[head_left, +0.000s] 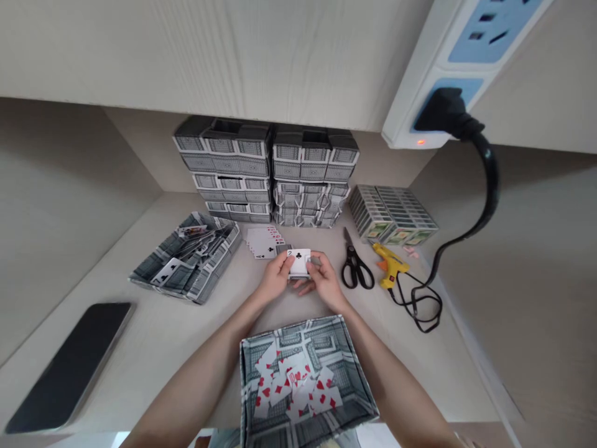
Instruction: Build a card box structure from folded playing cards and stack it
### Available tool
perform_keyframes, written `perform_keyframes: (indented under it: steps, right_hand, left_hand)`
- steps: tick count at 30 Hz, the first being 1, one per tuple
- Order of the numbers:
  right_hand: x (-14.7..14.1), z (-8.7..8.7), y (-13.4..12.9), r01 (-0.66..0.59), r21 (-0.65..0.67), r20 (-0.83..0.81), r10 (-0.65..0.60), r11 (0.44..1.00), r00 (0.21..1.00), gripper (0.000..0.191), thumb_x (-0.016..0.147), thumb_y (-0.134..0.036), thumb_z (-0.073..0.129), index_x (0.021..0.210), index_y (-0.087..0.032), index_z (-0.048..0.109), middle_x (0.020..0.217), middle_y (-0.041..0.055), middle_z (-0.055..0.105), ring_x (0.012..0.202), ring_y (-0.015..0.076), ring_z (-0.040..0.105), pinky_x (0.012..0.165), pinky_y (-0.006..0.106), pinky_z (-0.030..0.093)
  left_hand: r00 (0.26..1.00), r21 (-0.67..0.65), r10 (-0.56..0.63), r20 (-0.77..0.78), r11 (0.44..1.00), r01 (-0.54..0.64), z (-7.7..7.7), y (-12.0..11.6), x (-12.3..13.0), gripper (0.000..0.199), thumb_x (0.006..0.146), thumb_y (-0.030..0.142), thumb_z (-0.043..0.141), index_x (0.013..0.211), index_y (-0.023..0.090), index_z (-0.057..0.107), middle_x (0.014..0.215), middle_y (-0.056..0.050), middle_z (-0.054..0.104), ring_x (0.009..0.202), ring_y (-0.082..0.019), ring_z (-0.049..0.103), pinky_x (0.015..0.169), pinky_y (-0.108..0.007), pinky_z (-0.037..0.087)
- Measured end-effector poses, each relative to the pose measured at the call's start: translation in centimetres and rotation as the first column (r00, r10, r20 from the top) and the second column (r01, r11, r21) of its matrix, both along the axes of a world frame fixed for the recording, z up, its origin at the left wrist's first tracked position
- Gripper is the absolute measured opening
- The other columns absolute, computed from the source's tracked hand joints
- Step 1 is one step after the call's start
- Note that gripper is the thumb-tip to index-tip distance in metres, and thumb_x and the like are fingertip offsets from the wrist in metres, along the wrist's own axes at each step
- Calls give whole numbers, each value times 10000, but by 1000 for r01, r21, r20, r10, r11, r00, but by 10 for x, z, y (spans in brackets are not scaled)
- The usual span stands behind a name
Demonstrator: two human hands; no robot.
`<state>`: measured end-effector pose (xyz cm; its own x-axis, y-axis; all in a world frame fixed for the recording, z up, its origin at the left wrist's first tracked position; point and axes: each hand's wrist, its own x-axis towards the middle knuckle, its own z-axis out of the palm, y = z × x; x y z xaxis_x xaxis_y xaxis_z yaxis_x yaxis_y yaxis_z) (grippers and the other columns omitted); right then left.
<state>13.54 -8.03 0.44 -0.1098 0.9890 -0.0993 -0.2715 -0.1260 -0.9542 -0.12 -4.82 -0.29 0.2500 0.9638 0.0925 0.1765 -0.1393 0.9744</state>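
Note:
Near the middle of the table, a playing card showing a two of clubs point(299, 262) faces up, with more cards seemingly beneath it. My left hand point(275, 278) pinches its left side, thumb on the face. On the right side, my right hand point(323, 279) grips the same cards, thumb on top and fingers partly underneath. Just behind my left hand lies a fanned row of cards point(265, 242) on the table. Between my forearms, close to my body, an open box made of cards point(357, 386) holds loose, mostly red-suited cards point(295, 382).
Card-built boxes point(228, 155) are stacked at the back. A tray point(209, 280) of cards and a dark phone point(69, 367) are at left. Scissors point(357, 267), a yellow glue gun point(390, 264) with its cord, and card packs point(394, 211) lie right. A power strip point(420, 81) hangs above.

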Motion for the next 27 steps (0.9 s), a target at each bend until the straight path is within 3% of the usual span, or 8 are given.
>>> perform_keyframes:
  steps: [4, 11, 17, 24, 27]
  right_hand:
    - [-1, 0, 1, -13, -12, -25, 12, 1000, 1000, 336, 770, -468, 517, 950, -241, 347, 674, -30, 611, 511, 150, 638, 377, 229, 502]
    - [2, 1, 0, -199, -13, -140, 195, 980, 971, 297, 783, -462, 511, 876, -245, 331, 587, -77, 568, 439, 127, 604, 407, 238, 491]
    - [-1, 1, -2, -164, -12, -91, 162, 986, 983, 274, 789, -461, 492, 834, -243, 332, 508, -99, 523, 369, 122, 545, 406, 242, 458]
    - [-2, 3, -3, -111, 23, -62, 113, 994, 992, 247, 800, -422, 483, 925, -240, 373, 517, -86, 517, 350, 115, 512, 366, 205, 368]
    - [-1, 2, -3, -127, 24, -94, 129, 992, 987, 236, 801, -406, 485, 934, -239, 384, 575, -76, 536, 358, 102, 503, 393, 218, 395]
  left_hand:
    - [992, 101, 40, -120, 995, -27, 0, -2, 0, 288, 853, 396, 341, 866, 170, 519, 635, 14, 526, 569, -100, 463, 501, -190, 370]
    - [977, 168, 153, -146, 977, -128, 3, -9, 0, 318, 866, 408, 290, 773, 172, 481, 603, 24, 493, 540, -94, 451, 506, -196, 349]
    - [986, 171, 150, -67, 976, -137, 5, -12, -2, 298, 840, 397, 352, 686, 168, 466, 557, 29, 466, 512, -91, 432, 496, -197, 337]
    - [992, 226, 115, -60, 969, -99, 4, -13, -3, 267, 833, 282, 341, 940, 153, 549, 696, 1, 568, 587, -105, 488, 550, -206, 385]
    - [990, 220, 116, -75, 971, -97, 5, -12, -3, 280, 830, 262, 339, 968, 150, 555, 720, -4, 585, 600, -107, 496, 559, -208, 392]
